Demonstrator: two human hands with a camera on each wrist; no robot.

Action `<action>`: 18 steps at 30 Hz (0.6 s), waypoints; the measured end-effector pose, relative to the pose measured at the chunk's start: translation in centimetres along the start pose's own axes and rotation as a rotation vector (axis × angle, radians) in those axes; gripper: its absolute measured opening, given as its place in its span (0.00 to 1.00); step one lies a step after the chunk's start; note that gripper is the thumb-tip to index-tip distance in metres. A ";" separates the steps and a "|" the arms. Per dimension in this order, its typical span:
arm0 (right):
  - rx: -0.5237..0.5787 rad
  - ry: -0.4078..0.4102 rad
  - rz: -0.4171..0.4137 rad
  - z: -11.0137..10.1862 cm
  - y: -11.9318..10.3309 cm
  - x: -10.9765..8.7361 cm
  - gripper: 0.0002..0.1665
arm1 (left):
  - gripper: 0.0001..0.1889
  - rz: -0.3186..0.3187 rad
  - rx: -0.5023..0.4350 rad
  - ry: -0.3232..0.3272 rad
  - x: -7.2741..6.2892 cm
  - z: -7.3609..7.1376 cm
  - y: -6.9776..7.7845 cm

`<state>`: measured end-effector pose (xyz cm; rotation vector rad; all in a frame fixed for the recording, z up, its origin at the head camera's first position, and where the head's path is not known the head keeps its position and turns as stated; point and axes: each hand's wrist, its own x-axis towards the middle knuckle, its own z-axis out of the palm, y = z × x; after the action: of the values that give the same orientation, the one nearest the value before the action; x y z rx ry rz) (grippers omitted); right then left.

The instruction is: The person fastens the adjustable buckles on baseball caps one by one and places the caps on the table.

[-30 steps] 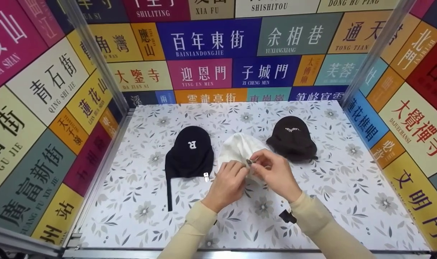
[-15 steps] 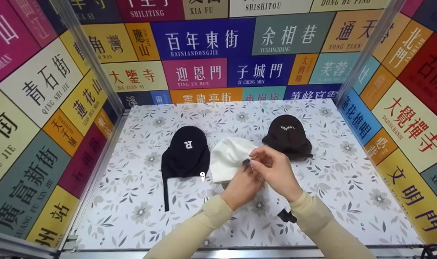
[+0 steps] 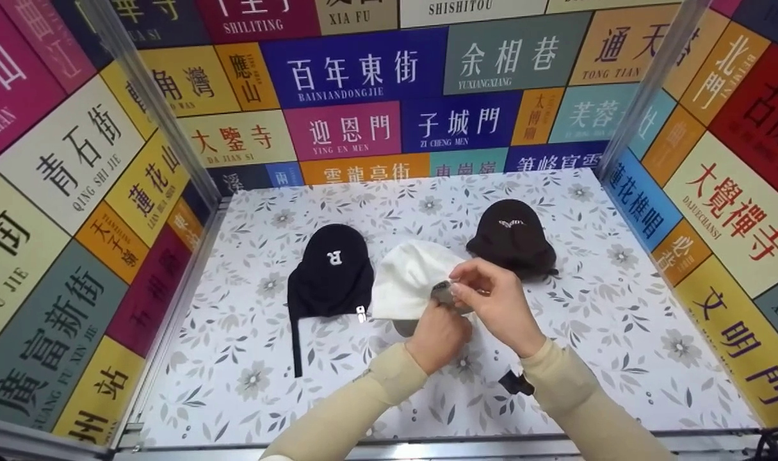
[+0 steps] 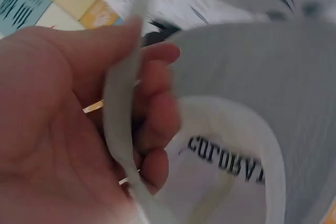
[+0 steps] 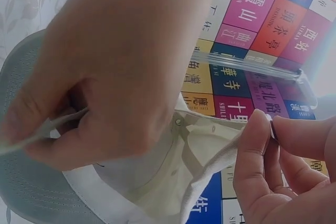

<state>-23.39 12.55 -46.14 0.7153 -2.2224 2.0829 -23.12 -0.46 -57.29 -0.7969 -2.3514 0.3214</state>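
Observation:
A white cap [image 3: 405, 282] with a grey brim [image 4: 252, 61] is between both hands, its crown facing away in the head view. My left hand [image 3: 440, 336] grips a pale strap [image 4: 119, 108] of the cap between thumb and curled fingers. Beside it, my right hand [image 3: 497, 301] pinches the end of the cap's back band, where a small shiny metal piece [image 5: 273, 129] shows between thumb and forefinger. The right wrist view looks into the cap's pale lining [image 5: 157, 182]; dark lettering [image 4: 226, 158] runs inside it in the left wrist view.
A black cap [image 3: 331, 275] with a white R lies to the left, its strap [image 3: 296, 346] trailing toward the front. A dark brown cap [image 3: 513, 237] lies at the back right. Printed panels [image 3: 363, 70] wall in the flower-patterned table [image 3: 248, 397].
My left hand has moved right and slightly down, drawing its fingers into a grip on the strap. The right hand keeps pinching near the same place. More of the white cap now shows.

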 end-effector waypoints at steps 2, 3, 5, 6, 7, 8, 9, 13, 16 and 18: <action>0.019 -0.010 0.020 -0.3 0.3 0.0 0.09 | 0.15 -0.002 -0.101 0.041 0.0 -0.4 -0.1; 0.029 -0.016 0.030 -0.4 0.6 0.1 0.08 | 0.17 0.001 -0.147 0.044 0.0 -0.6 -0.2; 0.047 -0.027 0.046 -0.9 1.3 0.3 0.08 | 0.19 0.012 -0.231 0.015 0.2 -1.0 -0.4; 0.058 -0.030 0.051 -1.1 1.6 0.4 0.08 | 0.18 0.019 -0.276 -0.008 0.4 -1.3 -0.5; 0.067 -0.030 0.056 -1.3 2.0 0.6 0.07 | 0.17 0.029 -0.314 -0.036 0.5 -1.5 -0.6; 0.071 -0.027 0.056 -1.6 2.3 0.8 0.07 | 0.16 0.043 -0.348 -0.060 0.6 -1.8 -0.7; 0.076 -0.024 0.055 -1.9 2.4 1.0 0.07 | 0.15 0.053 -0.387 -0.080 0.8 -2.0 -0.9; 0.086 -0.020 0.045 -2.9 2.7 1.8 0.07 | 0.15 0.060 -0.535 -0.110 1.1 -3.3 -1.9; 0.103 -0.039 0.041 -3.6 2.8 2.1 0.08 | 0.14 0.028 -0.651 -0.128 1.0 -4.3 -2.8; 0.114 -0.055 0.042 -4.0 3.0 2.2 0.09 | 0.13 0.006 -0.717 -0.142 0.8 -4.9 -3.4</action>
<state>-27.48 15.64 -47.81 0.7476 -2.1790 2.2533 -22.09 -2.49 -51.67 -1.1268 -2.6126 -0.5156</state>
